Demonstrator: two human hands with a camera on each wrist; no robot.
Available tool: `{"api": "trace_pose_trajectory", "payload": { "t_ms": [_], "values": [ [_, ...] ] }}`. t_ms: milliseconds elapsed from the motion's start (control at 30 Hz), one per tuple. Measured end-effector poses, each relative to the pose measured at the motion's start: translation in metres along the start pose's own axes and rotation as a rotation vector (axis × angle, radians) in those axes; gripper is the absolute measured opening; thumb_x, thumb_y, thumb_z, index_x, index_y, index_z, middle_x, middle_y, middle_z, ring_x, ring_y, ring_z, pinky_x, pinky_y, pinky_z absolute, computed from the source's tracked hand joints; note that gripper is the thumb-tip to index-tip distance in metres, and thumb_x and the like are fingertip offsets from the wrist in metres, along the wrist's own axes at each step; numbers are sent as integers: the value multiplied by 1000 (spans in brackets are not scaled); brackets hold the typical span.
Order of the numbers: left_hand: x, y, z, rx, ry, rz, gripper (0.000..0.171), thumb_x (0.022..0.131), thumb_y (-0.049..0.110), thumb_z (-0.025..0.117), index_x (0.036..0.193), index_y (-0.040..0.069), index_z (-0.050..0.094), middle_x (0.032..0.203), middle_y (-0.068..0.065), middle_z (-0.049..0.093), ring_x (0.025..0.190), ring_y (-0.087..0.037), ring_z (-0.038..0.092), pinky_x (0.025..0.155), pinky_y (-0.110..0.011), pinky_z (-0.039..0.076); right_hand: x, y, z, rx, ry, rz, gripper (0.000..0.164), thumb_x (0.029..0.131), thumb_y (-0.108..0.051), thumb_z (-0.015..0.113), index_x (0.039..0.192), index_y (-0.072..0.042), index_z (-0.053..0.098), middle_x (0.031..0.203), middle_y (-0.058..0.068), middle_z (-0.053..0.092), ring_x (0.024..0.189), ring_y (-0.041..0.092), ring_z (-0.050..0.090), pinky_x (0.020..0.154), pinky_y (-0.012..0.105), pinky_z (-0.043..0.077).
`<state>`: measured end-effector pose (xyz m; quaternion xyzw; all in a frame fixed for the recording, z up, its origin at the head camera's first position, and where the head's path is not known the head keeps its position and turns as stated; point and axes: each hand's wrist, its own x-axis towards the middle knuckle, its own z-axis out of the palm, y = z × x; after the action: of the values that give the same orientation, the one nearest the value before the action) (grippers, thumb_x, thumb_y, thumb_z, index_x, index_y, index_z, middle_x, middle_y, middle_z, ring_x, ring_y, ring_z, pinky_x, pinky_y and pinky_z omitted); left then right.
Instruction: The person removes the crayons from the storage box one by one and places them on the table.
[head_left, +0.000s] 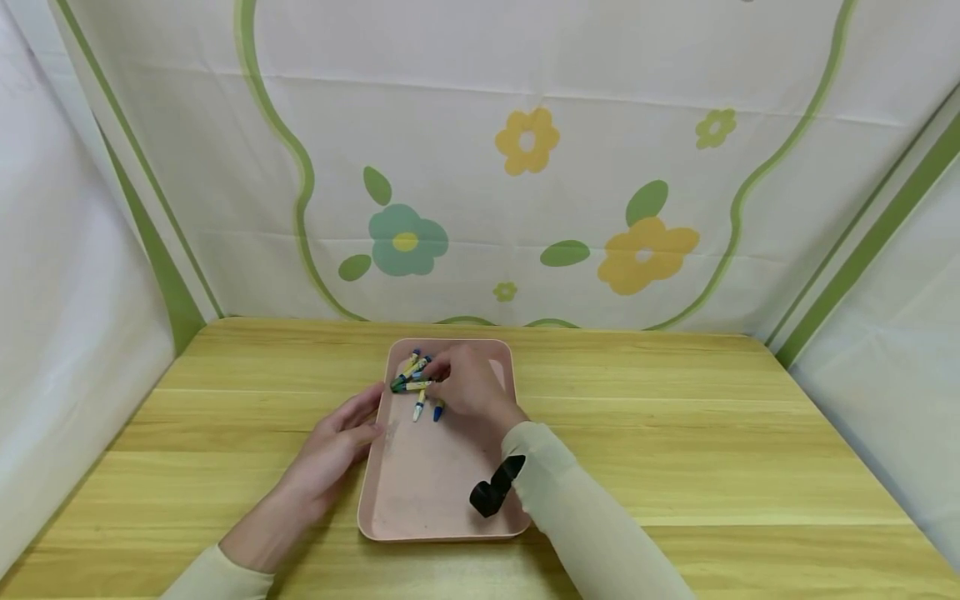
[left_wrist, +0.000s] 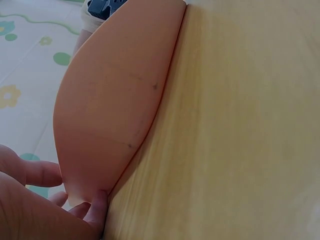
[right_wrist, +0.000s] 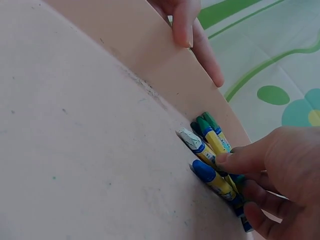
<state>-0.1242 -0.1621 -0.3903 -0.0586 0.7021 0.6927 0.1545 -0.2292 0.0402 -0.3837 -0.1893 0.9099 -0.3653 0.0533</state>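
A pink tray point(head_left: 427, 492) lies on the table, with several yellow-wrapped crayons bunched at its far left. My right hand point(head_left: 468, 383) reaches over the bunch, thumb and curled fingers pinching a crayon with a green tip point(head_left: 412, 386); the fingers partly hide it. Just beside the thumb are a white crayon point(right_wrist: 192, 139) and a blue crayon point(right_wrist: 215, 180), with green crayons point(right_wrist: 215, 132) against the tray wall. My left hand point(head_left: 337, 442) rests along the tray's left side, its fairly straight fingers touching the outer wall and rim.
The wood-grain table point(head_left: 675, 467) extends to both sides of the tray. Behind it hangs a white cloth point(head_left: 465, 183) with flower prints, and cloth also walls the left and right sides. A black wrist strap with a camera point(head_left: 491, 492) sits over the tray's near right.
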Motion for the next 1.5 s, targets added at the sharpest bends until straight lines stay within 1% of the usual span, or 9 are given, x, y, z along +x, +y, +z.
{"api": "trace_pose_trajectory", "payload": {
  "t_ms": [267, 533, 633, 733, 867, 933, 1000, 1167, 1500],
  "values": [
    [0, 0, 0, -2, 4, 1, 66, 108, 7, 49, 169, 16, 28, 177, -10, 27, 161, -30, 32, 128, -47, 33, 0, -1, 0, -3, 3, 18, 10, 92, -12, 83, 101, -15, 86, 107, 0, 80, 94, 11, 68, 82, 27, 58],
    [0, -2, 0, 3, 8, -1, 66, 107, 7, 49, 169, 16, 28, 177, -10, 26, 162, -31, 31, 130, -52, 29, -4, -2, -6, 27, -29, 63, 8, 94, -16, 81, 101, -18, 86, 105, -3, 77, 95, 13, 66, 79, 26, 58],
    [0, -2, 1, 6, 10, 1, 66, 107, 7, 50, 169, 16, 29, 177, -10, 27, 161, -31, 32, 130, -52, 30, -7, -2, -10, 23, -13, 93, 8, 93, -19, 83, 100, -21, 86, 103, -7, 78, 96, 11, 67, 79, 26, 58],
    [0, -2, 1, 9, 13, 7, 66, 106, 7, 50, 169, 17, 30, 177, -10, 28, 160, -31, 33, 128, -49, 32, -11, -2, -14, 2, 37, 92, 7, 92, -21, 84, 99, -23, 87, 102, -10, 80, 96, 10, 68, 80, 26, 58],
    [1, -2, 1, 13, 17, 13, 67, 106, 6, 51, 169, 17, 30, 176, -9, 29, 159, -29, 34, 125, -44, 36, -16, -2, -19, 107, 81, 93, 7, 94, -17, 81, 98, -20, 86, 98, -8, 79, 95, 13, 68, 80, 29, 58],
    [1, -2, 1, 11, 18, 12, 67, 106, 6, 51, 169, 17, 30, 177, -9, 28, 160, -29, 34, 126, -45, 35, -19, 0, -21, 197, 78, 106, 8, 96, -15, 79, 100, -18, 85, 98, -6, 77, 95, 15, 67, 80, 31, 58],
    [1, -2, 1, 5, 18, 9, 67, 106, 6, 50, 169, 17, 30, 177, -9, 27, 161, -30, 32, 128, -47, 33, -21, 1, -24, 236, 79, 113, 10, 98, -15, 77, 103, -17, 85, 102, -6, 77, 97, 16, 66, 83, 33, 58],
    [1, -3, 1, -2, 19, 5, 67, 106, 5, 51, 169, 17, 30, 177, -9, 27, 161, -31, 32, 129, -51, 30, -24, 6, -32, 234, 112, 108, 12, 99, -17, 76, 108, -19, 84, 108, -4, 77, 99, 16, 67, 88, 35, 58],
    [1, -3, 1, -13, 19, -5, 67, 106, 5, 51, 168, 18, 31, 177, -10, 26, 161, -32, 31, 130, -53, 29, -32, 12, -43, 258, 163, 133, 13, 98, -16, 77, 109, -15, 83, 102, 2, 76, 92, 19, 65, 75, 29, 54]
  ]
}}
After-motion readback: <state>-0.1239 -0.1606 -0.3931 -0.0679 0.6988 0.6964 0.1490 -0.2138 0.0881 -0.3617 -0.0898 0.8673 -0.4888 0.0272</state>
